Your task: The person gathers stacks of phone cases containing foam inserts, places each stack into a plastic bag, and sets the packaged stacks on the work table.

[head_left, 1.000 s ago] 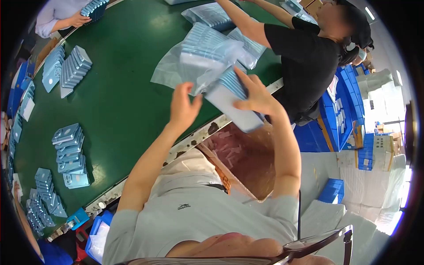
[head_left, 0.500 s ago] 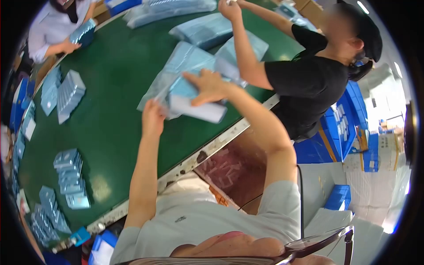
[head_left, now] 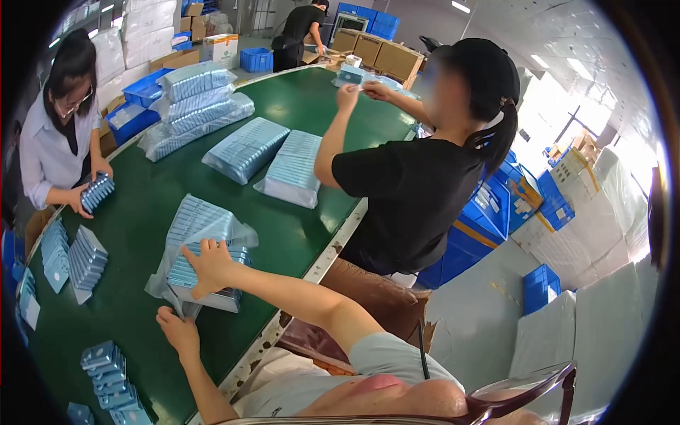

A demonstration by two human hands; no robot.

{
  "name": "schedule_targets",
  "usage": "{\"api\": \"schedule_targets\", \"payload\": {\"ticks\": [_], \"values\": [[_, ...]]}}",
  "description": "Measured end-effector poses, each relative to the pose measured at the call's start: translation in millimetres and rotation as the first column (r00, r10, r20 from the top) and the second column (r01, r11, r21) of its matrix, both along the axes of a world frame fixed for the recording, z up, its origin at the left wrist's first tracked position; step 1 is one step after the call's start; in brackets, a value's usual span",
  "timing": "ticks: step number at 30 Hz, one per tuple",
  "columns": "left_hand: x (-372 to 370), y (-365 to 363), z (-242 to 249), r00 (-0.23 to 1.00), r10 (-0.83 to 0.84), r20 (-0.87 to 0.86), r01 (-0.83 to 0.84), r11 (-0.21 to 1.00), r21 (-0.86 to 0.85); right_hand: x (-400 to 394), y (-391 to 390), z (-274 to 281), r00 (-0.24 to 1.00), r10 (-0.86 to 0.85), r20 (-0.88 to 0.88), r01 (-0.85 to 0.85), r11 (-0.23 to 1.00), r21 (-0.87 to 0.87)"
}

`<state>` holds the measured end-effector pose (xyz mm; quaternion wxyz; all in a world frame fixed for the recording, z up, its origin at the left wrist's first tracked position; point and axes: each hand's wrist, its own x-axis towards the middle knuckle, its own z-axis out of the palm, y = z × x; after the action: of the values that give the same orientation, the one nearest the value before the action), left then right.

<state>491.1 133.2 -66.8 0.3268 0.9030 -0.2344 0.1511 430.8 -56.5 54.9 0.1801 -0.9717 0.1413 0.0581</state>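
A clear plastic bag (head_left: 205,223) with a stack of light-blue flat pieces (head_left: 223,294) in it lies on the green table (head_left: 283,234), close to the near edge. My right hand (head_left: 209,268) rests flat on top of the stack, fingers spread. My left hand (head_left: 177,329) is just below it at the table's edge and pinches the bag's lower corner. The back of the bag stands up, loose and crumpled.
A person in a black shirt (head_left: 418,191) works at the table to my right, and one in a white shirt (head_left: 53,156) holds blue pieces at far left. Bagged stacks (head_left: 248,149) lie mid-table, loose blue piles (head_left: 85,258) to the left. A brown carton (head_left: 375,297) and blue crates (head_left: 467,234) stand beside me.
The bagged stack has come down from the air onto the table. My right hand went from gripping it to lying on top of it. The view has swung up, showing more of the room.
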Motion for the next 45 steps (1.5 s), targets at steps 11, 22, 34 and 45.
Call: {"api": "schedule_targets", "payload": {"ticks": [11, 22, 34, 45], "values": [[-13.1, 40.1, -18.6, 0.977, -0.131, -0.171, -0.007, 0.773, -0.634, 14.0, 90.9, -18.3, 0.995, -0.061, 0.073, 0.077, 0.970, -0.232], [-31.6, 93.2, 21.9, 0.999, -0.018, 0.031, 0.033, 0.814, -0.580, 46.5, 156.3, -60.7, 0.844, 0.105, 0.526, -0.003, 0.982, -0.191], [-48.7, 99.1, 25.9, 0.989, -0.141, -0.051, 0.103, 0.887, -0.449, -39.7, 130.8, -44.5, 0.776, 0.259, 0.575, -0.285, 0.958, -0.047], [-44.7, 141.1, 23.8, 0.995, -0.027, -0.100, -0.018, 0.904, -0.428, -5.0, 123.5, -70.9, 0.624, -0.044, 0.780, -0.159, 0.970, 0.182]]}}
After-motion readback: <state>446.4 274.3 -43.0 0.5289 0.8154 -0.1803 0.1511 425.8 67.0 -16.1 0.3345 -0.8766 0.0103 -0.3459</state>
